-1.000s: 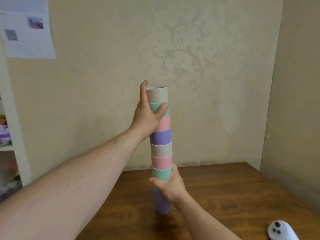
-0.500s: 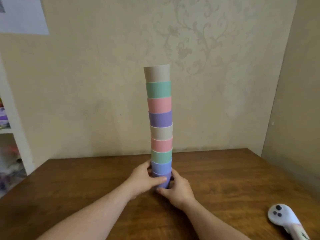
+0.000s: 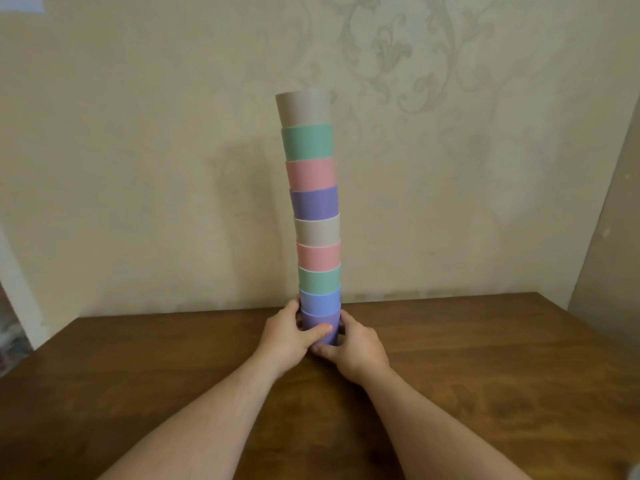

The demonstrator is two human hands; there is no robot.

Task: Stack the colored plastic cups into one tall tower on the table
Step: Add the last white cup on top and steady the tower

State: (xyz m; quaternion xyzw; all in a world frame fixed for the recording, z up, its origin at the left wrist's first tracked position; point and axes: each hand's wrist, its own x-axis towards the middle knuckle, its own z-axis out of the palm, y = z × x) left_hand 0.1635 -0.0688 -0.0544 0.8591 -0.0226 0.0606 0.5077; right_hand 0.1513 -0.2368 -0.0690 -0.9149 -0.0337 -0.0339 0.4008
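A tall tower of nested plastic cups (image 3: 313,209) stands upright on the wooden table (image 3: 485,368), leaning slightly left toward the top. From the top its bands are beige, green, pink, purple, beige, pink, green, blue, with a purple cup (image 3: 320,323) at the bottom. My left hand (image 3: 289,336) wraps the bottom cup from the left, thumb across its front. My right hand (image 3: 353,344) holds the same cup from the right, fingers behind it and thumb at its base. Both hands hide most of the bottom cup.
The table's far edge meets a patterned beige wall (image 3: 138,150) just behind the tower. A second wall (image 3: 616,237) closes the right corner. A white shelf edge (image 3: 14,299) shows at far left.
One second ago the tower was lifted, my left hand high on it. It came down onto the table and both hands now grip its base. The view tilted down slightly.
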